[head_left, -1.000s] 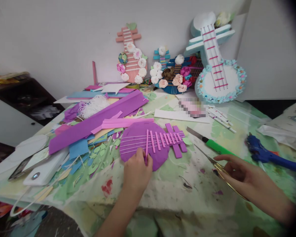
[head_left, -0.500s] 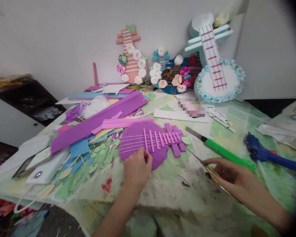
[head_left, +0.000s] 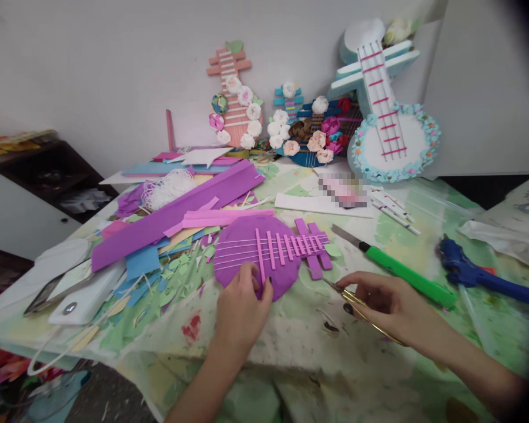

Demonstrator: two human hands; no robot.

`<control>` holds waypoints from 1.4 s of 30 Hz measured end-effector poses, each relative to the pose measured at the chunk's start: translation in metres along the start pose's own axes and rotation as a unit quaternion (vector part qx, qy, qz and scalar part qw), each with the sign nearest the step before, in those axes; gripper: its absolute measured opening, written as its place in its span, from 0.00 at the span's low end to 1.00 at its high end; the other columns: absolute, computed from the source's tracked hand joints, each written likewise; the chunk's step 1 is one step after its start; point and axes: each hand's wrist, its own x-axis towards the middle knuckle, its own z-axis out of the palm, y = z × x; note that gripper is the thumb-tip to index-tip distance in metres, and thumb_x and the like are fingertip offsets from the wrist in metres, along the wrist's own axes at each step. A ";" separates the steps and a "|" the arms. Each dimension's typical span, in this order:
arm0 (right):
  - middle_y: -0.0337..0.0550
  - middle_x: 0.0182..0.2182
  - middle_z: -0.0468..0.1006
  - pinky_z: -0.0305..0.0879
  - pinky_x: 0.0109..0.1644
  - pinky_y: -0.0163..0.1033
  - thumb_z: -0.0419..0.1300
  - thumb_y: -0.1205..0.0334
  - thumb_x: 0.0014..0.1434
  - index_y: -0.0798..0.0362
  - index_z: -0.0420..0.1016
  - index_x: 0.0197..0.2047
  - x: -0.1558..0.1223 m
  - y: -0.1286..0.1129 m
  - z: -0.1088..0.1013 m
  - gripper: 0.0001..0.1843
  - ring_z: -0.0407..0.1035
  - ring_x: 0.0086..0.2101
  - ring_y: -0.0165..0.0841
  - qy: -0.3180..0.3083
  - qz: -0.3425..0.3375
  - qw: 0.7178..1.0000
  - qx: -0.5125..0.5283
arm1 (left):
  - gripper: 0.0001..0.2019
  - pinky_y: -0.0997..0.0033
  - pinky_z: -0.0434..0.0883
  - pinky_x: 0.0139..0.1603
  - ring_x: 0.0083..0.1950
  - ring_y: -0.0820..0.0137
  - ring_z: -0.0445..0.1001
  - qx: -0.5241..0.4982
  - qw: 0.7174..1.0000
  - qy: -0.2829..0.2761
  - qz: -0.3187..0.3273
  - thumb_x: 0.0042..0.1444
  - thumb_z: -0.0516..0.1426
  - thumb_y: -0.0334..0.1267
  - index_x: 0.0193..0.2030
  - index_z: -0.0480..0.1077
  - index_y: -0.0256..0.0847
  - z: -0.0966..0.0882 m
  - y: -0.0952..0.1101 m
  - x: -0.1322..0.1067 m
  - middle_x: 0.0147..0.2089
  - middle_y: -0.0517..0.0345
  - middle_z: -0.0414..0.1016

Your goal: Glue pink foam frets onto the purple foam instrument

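Note:
A purple paper instrument (head_left: 284,281) lies flat on the table, strung with white strings and crossed by several pink strips. My left hand (head_left: 242,299) rests at its lower edge. Its thumb and index finger are apart on either side of the lower end of the longest pink strip (head_left: 259,249); the other fingers are partly hidden. In my right hand (head_left: 383,299) is a pair of slim scissors (head_left: 365,311) with gold handles, the silver tip pointing left toward the instrument's neck. A small green paper leaf (head_left: 334,250) sits at the end of that neck.
A green utility knife (head_left: 405,276) with its blade out and a blue glue gun (head_left: 471,270) lie at right. Purple sheets (head_left: 176,217), white string (head_left: 167,191) and green scraps (head_left: 176,276) cover the left. Decorated instruments (head_left: 235,117) stand against the wall.
My right hand has moved left with the scissors, bringing the tip lower. The left hand's thumb and index finger have spread from their pinch on the long strip; its pink lower end no longer shows.

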 end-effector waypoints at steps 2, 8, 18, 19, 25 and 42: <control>0.33 0.20 0.60 0.47 0.22 0.31 0.56 0.49 0.56 0.52 0.73 0.43 0.004 -0.004 0.002 0.18 0.52 0.20 0.25 -0.005 -0.008 1.000 -0.005 | 0.08 0.70 0.62 0.31 0.30 0.67 0.73 0.015 1.000 0.016 -0.002 0.54 0.54 0.38 0.41 0.63 0.41 0.002 0.000 -0.007 0.28 0.61 0.71; 0.34 0.21 0.63 0.50 0.24 0.33 0.58 0.55 0.52 0.54 0.73 0.42 0.020 -0.014 0.005 0.16 0.55 0.21 0.26 -0.020 -0.026 0.999 -0.009 | 0.12 0.71 0.62 0.29 0.27 0.68 0.73 0.059 0.998 0.026 0.009 0.56 0.52 0.39 0.47 0.65 0.40 0.011 -0.002 -0.020 0.29 0.59 0.74; 0.35 0.21 0.61 0.49 0.24 0.33 0.57 0.56 0.55 0.54 0.74 0.41 0.030 -0.013 0.004 0.14 0.53 0.21 0.26 -0.031 -0.051 0.998 -0.019 | 0.19 0.71 0.66 0.31 0.30 0.67 0.75 0.070 0.997 0.030 0.032 0.56 0.52 0.35 0.55 0.66 0.36 0.016 -0.002 -0.019 0.31 0.55 0.77; 0.35 0.22 0.62 0.49 0.24 0.33 0.57 0.56 0.55 0.54 0.74 0.41 0.030 -0.012 0.004 0.14 0.53 0.22 0.26 -0.032 -0.051 0.998 -0.019 | 0.20 0.70 0.67 0.31 0.30 0.66 0.75 0.077 0.996 0.028 0.033 0.56 0.52 0.35 0.56 0.66 0.36 0.016 -0.002 -0.019 0.32 0.54 0.77; 0.35 0.21 0.62 0.49 0.24 0.33 0.58 0.55 0.54 0.54 0.74 0.40 0.030 -0.013 0.004 0.14 0.54 0.21 0.26 -0.035 -0.049 0.998 -0.014 | 0.21 0.70 0.69 0.32 0.34 0.64 0.77 0.116 0.992 0.002 0.042 0.57 0.52 0.35 0.58 0.65 0.38 0.013 0.003 -0.019 0.42 0.50 0.79; 0.34 0.17 0.66 0.48 0.21 0.32 0.64 0.57 0.47 0.56 0.76 0.38 0.051 -0.014 -0.002 0.15 0.56 0.18 0.25 -0.123 -0.017 0.992 -0.005 | 0.23 0.69 0.69 0.32 0.32 0.65 0.76 0.062 0.996 -0.025 0.057 0.54 0.50 0.31 0.58 0.66 0.33 0.015 0.001 -0.012 0.34 0.51 0.79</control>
